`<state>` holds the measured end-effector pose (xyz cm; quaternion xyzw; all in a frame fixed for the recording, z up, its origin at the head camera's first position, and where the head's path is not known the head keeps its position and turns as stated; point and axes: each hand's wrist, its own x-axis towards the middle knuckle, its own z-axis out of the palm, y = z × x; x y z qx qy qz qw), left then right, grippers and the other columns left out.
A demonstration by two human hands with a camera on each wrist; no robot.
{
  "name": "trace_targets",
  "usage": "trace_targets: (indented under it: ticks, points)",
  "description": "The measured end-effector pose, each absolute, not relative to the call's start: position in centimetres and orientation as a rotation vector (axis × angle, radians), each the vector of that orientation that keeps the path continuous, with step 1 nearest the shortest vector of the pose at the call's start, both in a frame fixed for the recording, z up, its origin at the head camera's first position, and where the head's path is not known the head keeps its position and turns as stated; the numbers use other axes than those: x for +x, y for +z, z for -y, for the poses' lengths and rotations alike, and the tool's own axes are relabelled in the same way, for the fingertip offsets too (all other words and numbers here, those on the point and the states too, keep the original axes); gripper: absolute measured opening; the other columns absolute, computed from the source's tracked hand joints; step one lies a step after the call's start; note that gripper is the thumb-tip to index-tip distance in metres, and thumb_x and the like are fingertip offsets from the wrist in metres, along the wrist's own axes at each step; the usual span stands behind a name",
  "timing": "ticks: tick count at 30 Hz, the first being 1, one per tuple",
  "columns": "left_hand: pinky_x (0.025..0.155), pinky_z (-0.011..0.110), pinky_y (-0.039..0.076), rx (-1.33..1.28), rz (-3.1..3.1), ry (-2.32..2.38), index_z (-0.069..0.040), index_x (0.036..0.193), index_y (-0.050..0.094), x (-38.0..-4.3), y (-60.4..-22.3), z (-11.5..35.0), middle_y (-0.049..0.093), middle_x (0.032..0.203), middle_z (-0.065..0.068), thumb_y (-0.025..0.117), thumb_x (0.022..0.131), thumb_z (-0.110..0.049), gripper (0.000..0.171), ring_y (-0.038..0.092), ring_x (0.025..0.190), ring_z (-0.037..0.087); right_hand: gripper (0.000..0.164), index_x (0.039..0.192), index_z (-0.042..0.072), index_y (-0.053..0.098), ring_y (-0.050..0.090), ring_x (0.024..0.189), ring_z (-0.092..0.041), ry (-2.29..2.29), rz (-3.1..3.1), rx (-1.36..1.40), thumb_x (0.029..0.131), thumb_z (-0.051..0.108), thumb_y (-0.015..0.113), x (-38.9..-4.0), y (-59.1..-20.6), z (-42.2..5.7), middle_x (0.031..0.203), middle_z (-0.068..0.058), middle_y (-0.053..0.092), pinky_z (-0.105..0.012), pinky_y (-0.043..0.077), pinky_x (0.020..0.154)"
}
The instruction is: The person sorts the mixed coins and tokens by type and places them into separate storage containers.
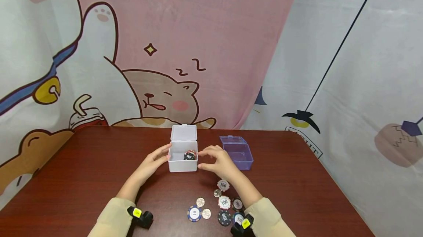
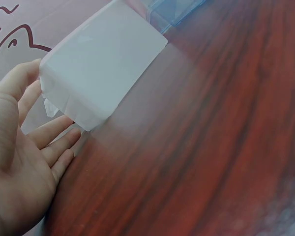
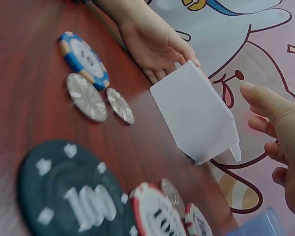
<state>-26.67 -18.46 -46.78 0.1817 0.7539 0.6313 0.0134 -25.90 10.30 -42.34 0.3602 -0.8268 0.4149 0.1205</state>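
A small white plastic box stands on the table with its lid raised at the back. A few poker chips, a black one in front, lie at the right inside it. At the box's left wall is my left hand, its fingertips on the wall and the fingers extended. In the left wrist view, the thumb lies by the box's near top corner, the lower fingers along its side. My right hand hovers at the right wall, thumb and fingers bent and spread, holding nothing. The right wrist view shows this hand apart from the box.
A translucent purple box with a raised lid stands right of the white one. Several poker chips lie below my right forearm. A blue chip and silver coins lie nearer the middle. A printed curtain hangs behind the table.
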Motion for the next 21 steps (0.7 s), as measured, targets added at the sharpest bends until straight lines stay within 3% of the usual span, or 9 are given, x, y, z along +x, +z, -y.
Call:
trace_targets:
  ticks: [9, 21]
  points:
    - [0.103, 0.054, 0.029, 0.573, -2.334, 1.979, -0.004, 0.144, 0.041, -26.6, -46.7, 18.4, 0.043, 0.141, 0.025, 0.056, 0.097, -0.011, 0.05, 0.041, 0.129, 0.04, 0.039, 0.11, 0.007, 0.071, 0.053, 0.086, -0.03, 1.209, 2.453, 1.09, 0.075, 0.021, 0.083, -24.7, -43.2, -12.1, 0.102, -0.008, 0.067, -0.036, 0.045, 0.07]
    - [0.103, 0.055, 0.03, 0.53, -2.36, 1.951, -0.005, 0.144, 0.042, -26.7, -46.7, 18.5, 0.044, 0.141, 0.024, 0.057, 0.097, -0.014, 0.05, 0.041, 0.129, 0.039, 0.039, 0.111, 0.006, 0.07, 0.054, 0.086, -0.028, 1.222, 2.513, 1.117, 0.076, 0.019, 0.082, -23.6, -44.2, -14.7, 0.105, 0.005, 0.066, -0.036, 0.045, 0.072]
